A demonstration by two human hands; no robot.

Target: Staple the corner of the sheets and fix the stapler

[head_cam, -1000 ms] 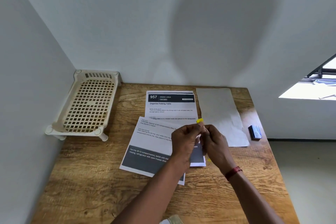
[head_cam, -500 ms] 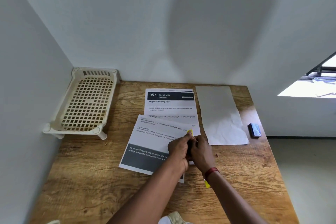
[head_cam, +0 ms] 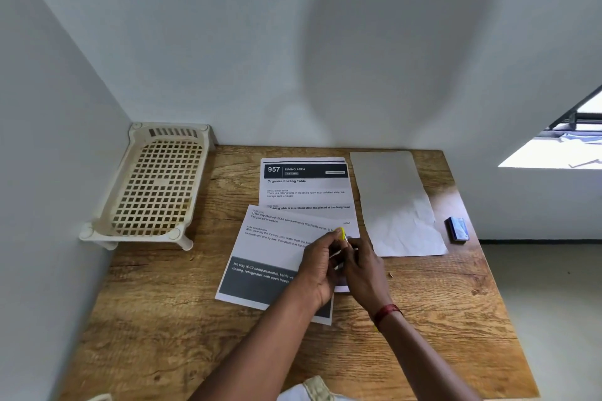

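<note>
My left hand [head_cam: 317, 265] and my right hand [head_cam: 365, 265] meet over the right edge of a printed sheet [head_cam: 277, 247] with a dark band that lies on the wooden table [head_cam: 156, 329]. Between the fingertips of both hands sits a small yellow object [head_cam: 341, 233], with a thin white piece below it. The left fingers curl round it; the right fingers pinch at it from the other side. What exactly the yellow object is stays hidden by the fingers. A second printed sheet headed "957 Dining Area" [head_cam: 304, 182] lies behind, partly under the first.
A cream plastic lattice tray [head_cam: 156, 185] stands on short legs in the back left corner against the walls. A blank creased sheet [head_cam: 395, 205] lies at the back right. A small blue box [head_cam: 457, 228] sits near the right table edge. A tiny dark speck [head_cam: 390, 275] lies beside my right hand.
Both hands came down from mid-air toward the printed sheet with the yellow object, then shifted slightly right and back. The papers, tray and box stayed put.
</note>
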